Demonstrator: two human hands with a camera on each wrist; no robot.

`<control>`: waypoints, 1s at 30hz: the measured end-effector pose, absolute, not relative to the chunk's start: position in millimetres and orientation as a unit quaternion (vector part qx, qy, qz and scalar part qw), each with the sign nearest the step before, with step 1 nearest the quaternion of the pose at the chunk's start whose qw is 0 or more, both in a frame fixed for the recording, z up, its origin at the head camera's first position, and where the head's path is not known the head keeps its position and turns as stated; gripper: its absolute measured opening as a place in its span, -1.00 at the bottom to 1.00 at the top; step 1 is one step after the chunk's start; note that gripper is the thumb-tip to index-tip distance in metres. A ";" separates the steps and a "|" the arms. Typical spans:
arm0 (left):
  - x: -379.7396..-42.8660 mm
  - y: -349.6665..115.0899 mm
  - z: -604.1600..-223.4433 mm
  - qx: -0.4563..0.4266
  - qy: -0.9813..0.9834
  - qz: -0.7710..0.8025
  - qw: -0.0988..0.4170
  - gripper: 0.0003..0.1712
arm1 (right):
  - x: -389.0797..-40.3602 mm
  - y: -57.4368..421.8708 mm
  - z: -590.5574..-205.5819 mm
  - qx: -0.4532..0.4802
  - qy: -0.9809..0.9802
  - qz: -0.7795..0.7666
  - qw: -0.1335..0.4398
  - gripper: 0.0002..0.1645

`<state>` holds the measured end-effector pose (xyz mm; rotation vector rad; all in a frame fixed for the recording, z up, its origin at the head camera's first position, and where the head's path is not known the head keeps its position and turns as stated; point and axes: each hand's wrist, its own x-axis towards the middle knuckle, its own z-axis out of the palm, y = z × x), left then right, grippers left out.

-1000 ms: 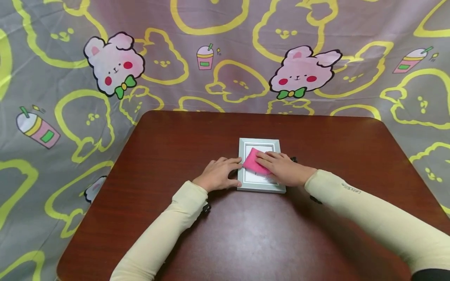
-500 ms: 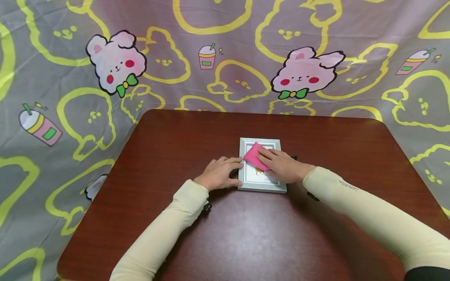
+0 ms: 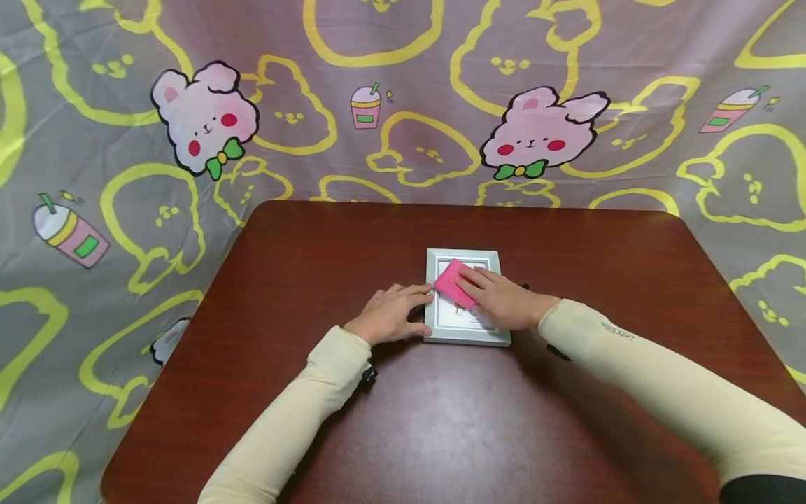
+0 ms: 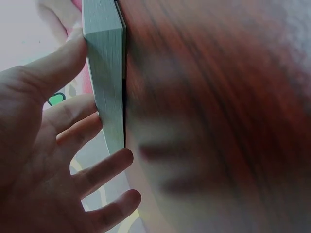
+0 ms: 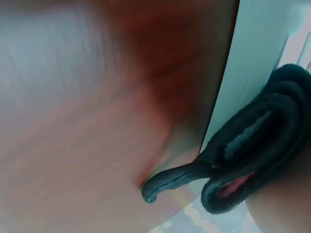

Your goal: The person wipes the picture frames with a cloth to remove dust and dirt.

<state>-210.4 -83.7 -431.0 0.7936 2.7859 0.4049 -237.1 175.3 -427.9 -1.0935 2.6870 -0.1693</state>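
A silver-grey picture frame (image 3: 467, 337) lies flat on the table in the head view. A folded pink cloth (image 3: 452, 282) covers the upper middle of its pane. My right hand (image 3: 504, 301) lies over the cloth and presses it down with extended fingers. At the frame's left side, my left hand (image 3: 392, 313) touches the edge with its thumb and some fingertips, the fingers spread. The left wrist view shows the frame's side (image 4: 107, 73) against that hand (image 4: 53, 126). Under the cloth and right hand, part of the white picture (image 3: 450, 316) is hidden.
The dark red-brown table (image 3: 315, 252) extends around the frame. Behind and to the left hangs a patterned curtain (image 3: 428, 84) with cartoon rabbits. A dark strap (image 5: 262, 131) fills the right side of the right wrist view, beside the frame's edge.
The right hand and pink cloth slid away from the person, then slightly back, uncovering more of the lower picture. The left hand stays against the frame's left side.
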 end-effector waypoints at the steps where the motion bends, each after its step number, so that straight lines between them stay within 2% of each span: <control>1: -210.5 -83.2 -431.6 0.270 0.947 0.138 0.110 -0.24 | -240.9 175.4 -428.2 -0.365 0.922 -0.053 0.120 -0.15; 9: -211.6 -81.2 -435.3 0.270 0.946 0.135 0.116 -0.23 | -253.9 176.3 -429.8 -0.343 0.928 -0.052 0.132 -0.17; 22: -212.4 -83.7 -435.7 0.271 0.947 0.132 0.111 -0.23 | -217.1 177.1 -429.4 -0.417 0.903 -0.068 0.081 -0.23; 30: -212.1 -84.2 -434.3 0.270 0.947 0.129 0.114 -0.22 | -245.5 171.7 -429.0 -0.369 0.921 -0.057 0.111 -0.21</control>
